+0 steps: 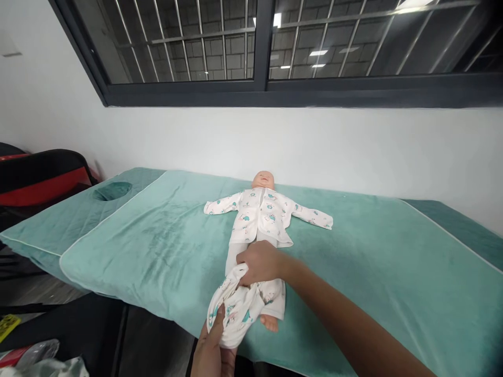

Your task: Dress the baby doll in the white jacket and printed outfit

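A baby doll (263,179) lies face up with its head toward the wall, wearing a white printed jacket (259,212) with the sleeves spread out. White printed pants (236,309) are bunched around its lower legs, and one bare foot (269,322) sticks out of a leg opening. My right hand (260,262) is closed on the upper part of the pants over the doll's legs. At the lower end, my left hand (212,343) grips the bunched pant leg, thumb on top. The doll's other foot is hidden by the cloth and my left hand.
The doll rests on a bed with a green cover (157,251), which has a face hole (112,191) at its left end. A black and red chair (43,180) stands at left. Plastic packaging (39,356) lies at lower left. Behind are a white wall and a barred window (259,47).
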A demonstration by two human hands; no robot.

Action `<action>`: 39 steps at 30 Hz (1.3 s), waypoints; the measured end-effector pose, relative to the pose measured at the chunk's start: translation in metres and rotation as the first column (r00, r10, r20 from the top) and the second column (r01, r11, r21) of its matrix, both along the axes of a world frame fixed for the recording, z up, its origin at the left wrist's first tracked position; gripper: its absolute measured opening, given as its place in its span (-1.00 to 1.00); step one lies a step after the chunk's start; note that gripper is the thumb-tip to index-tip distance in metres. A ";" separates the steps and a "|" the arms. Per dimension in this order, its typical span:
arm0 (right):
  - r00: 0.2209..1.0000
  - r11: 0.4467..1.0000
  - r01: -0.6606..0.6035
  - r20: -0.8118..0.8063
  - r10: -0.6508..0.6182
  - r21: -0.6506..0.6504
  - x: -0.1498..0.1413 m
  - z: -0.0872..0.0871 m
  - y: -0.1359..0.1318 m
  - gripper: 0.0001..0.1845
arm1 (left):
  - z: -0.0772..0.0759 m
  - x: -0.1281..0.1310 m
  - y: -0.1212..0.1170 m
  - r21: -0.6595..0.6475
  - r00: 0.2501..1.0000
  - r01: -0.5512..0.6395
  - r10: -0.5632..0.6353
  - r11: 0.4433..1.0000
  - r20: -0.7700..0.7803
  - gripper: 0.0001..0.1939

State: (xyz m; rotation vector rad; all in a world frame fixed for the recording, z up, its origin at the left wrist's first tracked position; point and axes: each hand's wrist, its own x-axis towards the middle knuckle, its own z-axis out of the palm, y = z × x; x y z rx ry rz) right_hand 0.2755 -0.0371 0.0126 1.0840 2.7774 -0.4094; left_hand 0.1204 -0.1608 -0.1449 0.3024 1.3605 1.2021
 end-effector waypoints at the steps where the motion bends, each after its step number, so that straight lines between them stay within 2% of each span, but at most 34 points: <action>1: 1.000 1.000 0.001 -0.011 -0.001 -0.006 0.001 0.000 0.000 -0.58 | 0.007 0.001 0.001 0.027 1.000 0.016 -0.016 1.000 0.002 -0.70; 5: 0.997 0.996 0.019 -0.071 -0.026 -0.087 0.007 0.003 0.001 -0.56 | 0.036 0.010 0.007 0.097 0.998 0.039 -0.043 0.994 0.044 -0.53; 11: 0.943 0.954 0.043 -0.302 -0.136 -0.296 0.020 0.006 0.007 -0.56 | 0.072 0.028 -0.003 0.238 0.985 -0.047 0.005 0.970 0.171 -0.34; 13: 0.925 0.939 0.042 -0.342 -0.165 -0.340 0.022 0.006 0.008 -0.57 | 0.085 0.025 -0.004 0.292 0.986 -0.009 -0.041 0.956 0.164 -0.29; 16: 0.913 0.931 0.052 -0.361 -0.191 -0.361 0.024 0.007 0.008 -0.54 | 0.100 0.008 0.006 0.346 0.981 0.151 -0.183 0.926 0.062 -0.37; 19: 0.917 0.920 0.072 -0.338 -0.213 -0.385 0.024 0.008 0.007 -0.45 | 0.105 -0.017 0.027 0.338 0.951 0.310 -0.297 0.889 -0.089 -0.44; 22: 0.914 0.915 0.063 -0.345 -0.212 -0.398 0.024 0.009 0.007 -0.42 | 0.103 -0.037 0.052 0.355 0.886 0.463 -0.405 0.812 -0.227 -0.50; 25: 0.876 0.902 -0.001 -0.436 -0.207 -0.431 0.025 0.009 0.008 -0.42 | 0.103 -0.046 0.078 0.368 0.829 0.541 -0.407 0.756 -0.383 -0.64; 28: 0.842 0.890 -0.021 -0.488 -0.229 -0.455 0.026 0.008 0.008 -0.33 | 0.104 -0.047 0.099 0.402 0.834 0.523 -0.355 0.752 -0.422 -0.69; 32: 0.805 0.904 0.036 -0.524 -0.279 -0.426 0.027 0.001 0.005 -0.25 | 0.103 -0.041 0.120 0.481 0.894 0.447 -0.365 0.755 -0.258 -0.62; 35: 0.753 0.935 0.187 -0.567 -0.334 -0.302 0.024 -0.009 0.002 -0.45 | 0.106 -0.034 0.132 0.476 0.922 0.386 -0.345 0.790 -0.176 -0.59; 37: 0.702 0.922 0.314 -0.598 -0.387 -0.228 0.020 -0.015 -0.001 -0.63 | 0.111 -0.027 0.139 0.455 0.931 0.366 -0.318 0.812 -0.182 -0.58; 39: 0.646 0.895 0.399 -0.631 -0.429 -0.200 0.017 -0.018 -0.003 -0.71 | 0.117 -0.021 0.146 0.436 0.926 0.369 -0.281 0.821 -0.253 -0.63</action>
